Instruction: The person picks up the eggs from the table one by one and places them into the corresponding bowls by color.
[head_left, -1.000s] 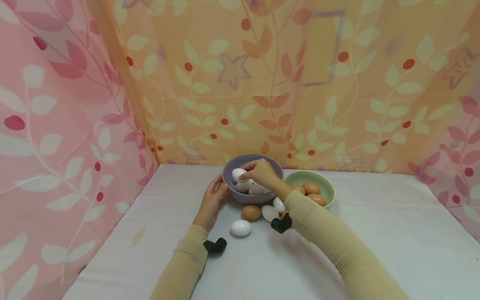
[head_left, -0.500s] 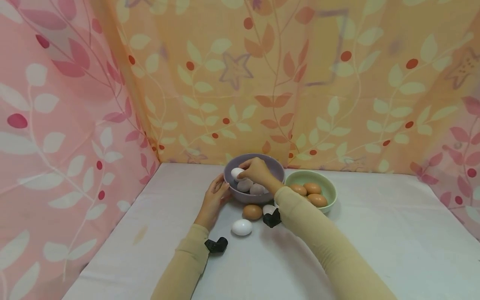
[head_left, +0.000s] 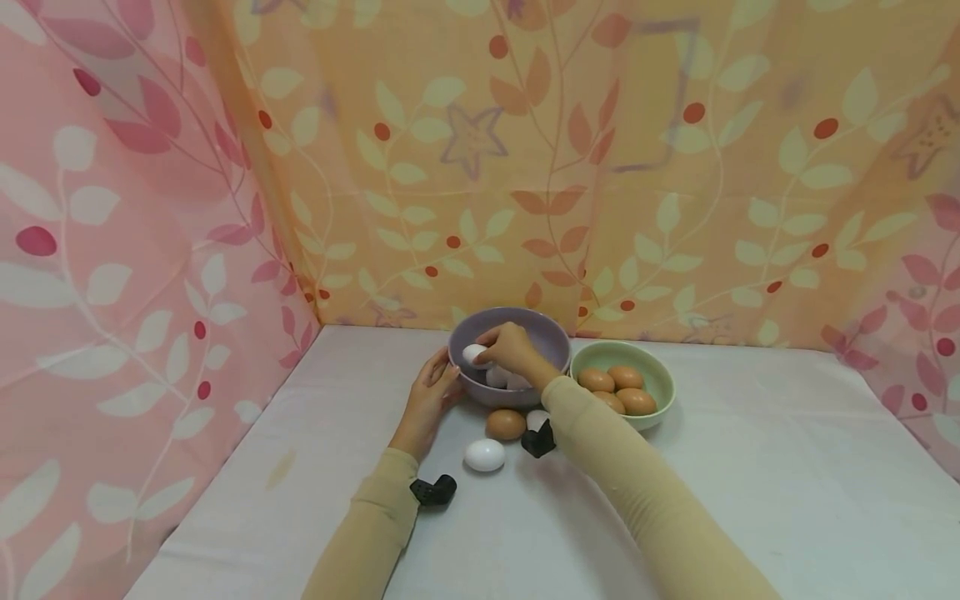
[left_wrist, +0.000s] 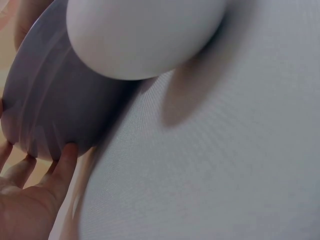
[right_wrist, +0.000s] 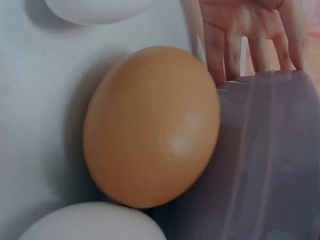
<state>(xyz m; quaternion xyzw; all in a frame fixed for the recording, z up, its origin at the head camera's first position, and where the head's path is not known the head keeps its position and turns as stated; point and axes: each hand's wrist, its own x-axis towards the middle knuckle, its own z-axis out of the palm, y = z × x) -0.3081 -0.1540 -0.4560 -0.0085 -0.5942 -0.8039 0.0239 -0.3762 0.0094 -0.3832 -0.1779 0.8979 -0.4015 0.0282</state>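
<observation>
In the head view my right hand (head_left: 512, 348) pinches a white egg (head_left: 475, 356) inside the purple bowl (head_left: 547, 329), over its left part. Pale eggs (head_left: 497, 377) lie below that hand, partly hidden by it. My left hand (head_left: 429, 397) rests against the bowl's left side. Its fairly straight fingertips touch the outer wall in the left wrist view. In front of the bowl sit a brown egg (head_left: 506, 425) and a white egg (head_left: 484, 456). Another white egg (head_left: 537, 420) is partly covered by the right wrist's black camera mount.
A green bowl (head_left: 660, 379) with several brown eggs (head_left: 637, 402) stands right of the purple bowl, close beside it. White cloth covers the table (head_left: 750, 467). Patterned fabric (head_left: 420, 167) hangs behind and at both sides.
My right hand has shifted slightly left and then lower into the purple bowl with the white egg. Its forearm has swung left, uncovering more of the green bowl. The left hand stays at the bowl.
</observation>
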